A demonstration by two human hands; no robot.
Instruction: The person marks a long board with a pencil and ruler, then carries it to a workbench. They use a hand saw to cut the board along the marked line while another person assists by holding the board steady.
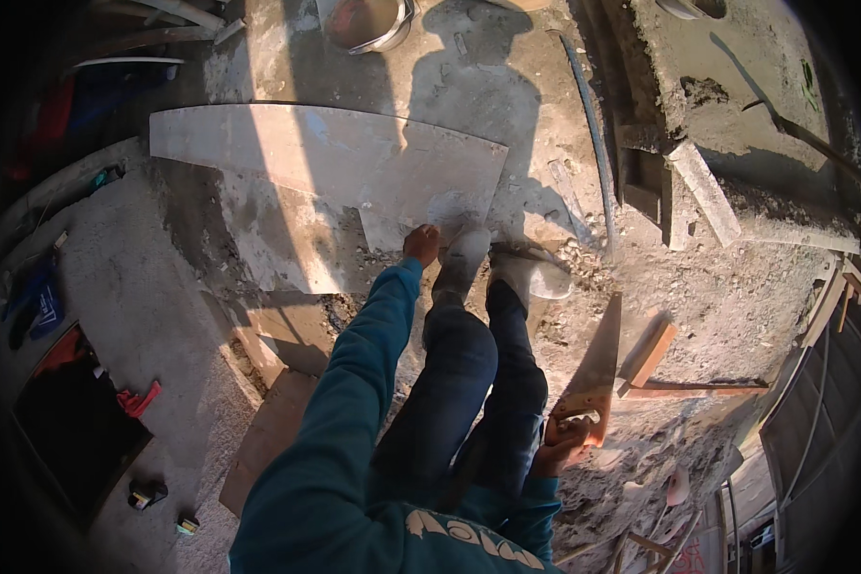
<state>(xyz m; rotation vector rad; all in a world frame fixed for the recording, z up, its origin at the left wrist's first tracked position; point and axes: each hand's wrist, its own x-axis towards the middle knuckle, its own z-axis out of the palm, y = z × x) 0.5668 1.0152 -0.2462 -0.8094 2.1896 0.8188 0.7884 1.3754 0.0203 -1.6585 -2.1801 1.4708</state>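
Note:
My right hand (564, 445) is closed round the handle of a hand saw (598, 354), low beside my right leg. The saw's broad blade points away from me, over the rubble. My left hand (421, 244) is a closed fist near my left boot, at the near edge of a large flat board (325, 153). Whether its fingers pinch anything is hidden. Pale and dusty, the board lies on the ground with a straight-sided notch on its near side. My left boot (464, 251) is at the board's near right part; my right boot (545, 277) stands on rubble.
A bucket (368, 24) stands beyond the board. A dark pipe (593, 134) lies along the right, near a concrete-crusted plank (703, 191). Wood offcuts (651, 349) lie right of the saw. On the left, a black panel (72, 421) and a red cloth (139, 398) rest on the lower concrete.

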